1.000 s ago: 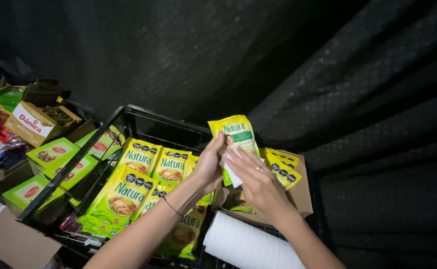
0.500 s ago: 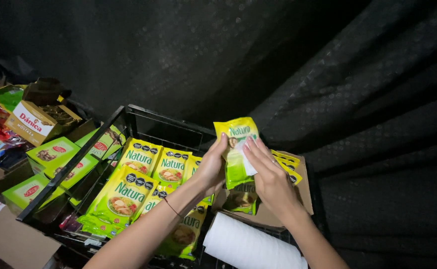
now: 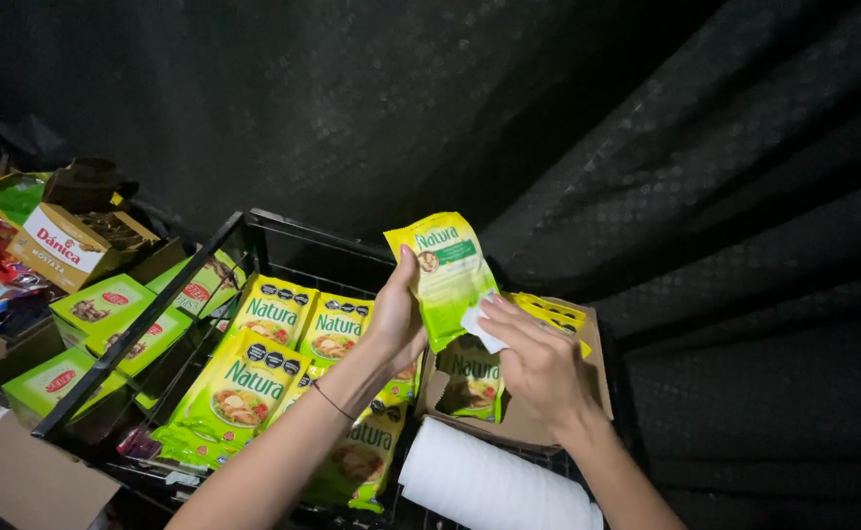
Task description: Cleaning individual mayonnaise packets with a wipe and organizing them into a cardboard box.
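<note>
My left hand [image 3: 396,319] holds a yellow-green sachet pouch [image 3: 445,270] upright above a black wire basket [image 3: 254,228]. My right hand [image 3: 538,363] pinches a small white piece of tissue [image 3: 480,329] and presses it against the pouch's lower right side. Below the hands, several more yellow-green pouches [image 3: 273,344] lie in rows in the basket. An open cardboard box [image 3: 524,417] to the right holds more of the same pouches.
A white paper towel roll [image 3: 489,486] lies at the basket's near edge. Green cartons [image 3: 107,309] and a white-and-red box [image 3: 62,245] stand at the left. A brown cardboard flap [image 3: 28,481] sits bottom left. Black cloth hangs behind.
The pouch has been raised slightly and turned more upright. My right hand has slid down from the pouch's face to its lower edge with the tissue.
</note>
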